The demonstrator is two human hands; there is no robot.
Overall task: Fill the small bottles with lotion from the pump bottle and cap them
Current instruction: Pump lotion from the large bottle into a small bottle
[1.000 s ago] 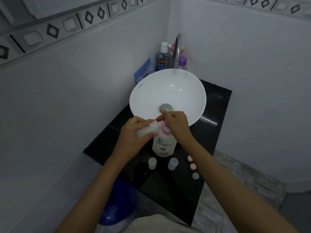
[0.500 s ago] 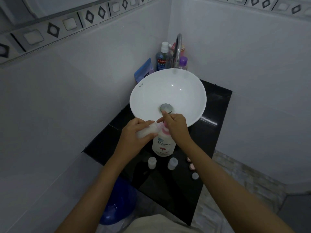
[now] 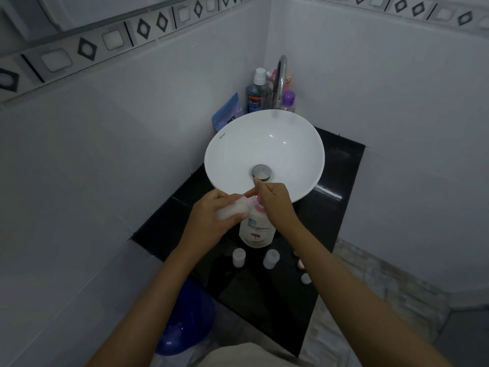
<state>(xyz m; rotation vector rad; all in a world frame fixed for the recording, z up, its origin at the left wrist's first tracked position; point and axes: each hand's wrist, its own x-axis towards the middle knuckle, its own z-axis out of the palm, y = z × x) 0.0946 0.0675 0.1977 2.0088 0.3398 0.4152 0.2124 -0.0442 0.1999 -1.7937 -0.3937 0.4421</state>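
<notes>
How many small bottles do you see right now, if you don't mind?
3: one held sideways in the left hand at the pump, two upright on the counter at and. None seem hidden.

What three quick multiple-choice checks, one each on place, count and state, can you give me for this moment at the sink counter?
1. Where does the pump bottle stand?
A. in the basin
B. on the black counter in front of the basin
C. on the floor

2. How many small bottles stand uncapped on the counter near its front?
A. two
B. four
C. none

3. What is the left hand doing?
A. hanging idle
B. turning the tap
C. holding a small bottle at the pump's spout

Answers: 1 B, its base sits on the dark counter below the basin rim. 2 A, one and another stand side by side with open necks. 3 C, its fingers curl round the bottle while the right hand rests on the pump head.
</notes>
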